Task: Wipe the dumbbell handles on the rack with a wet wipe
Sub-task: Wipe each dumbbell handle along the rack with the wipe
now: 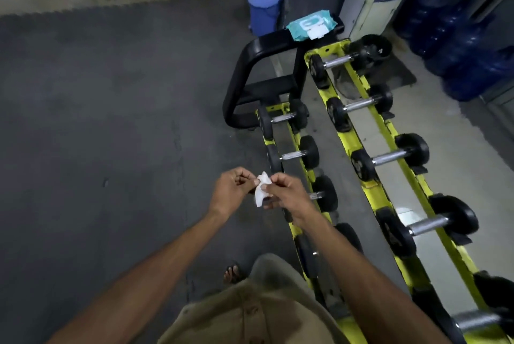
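Both forearms extend forward and converge in front of the torso. The left hand (232, 192) and right hand (283, 195) face each other, fingers curled, each pinching the crumpled white wet wipe (261, 190) between thumb and fingertips. The wipe hangs between the two hands, its lower edge free.

Just right of the grip and below it lies the yellow two-tier dumbbell rack (350, 137). Its lower tier passes under the right hand; the nearest exposed chrome handle (315, 195) sits just beside the right wrist, not in contact with the wipe. Beyond the grip, a teal wet wipe pack (310, 23) rests on the rack's black end frame (250, 71). Pack lettering is too blurred to read.
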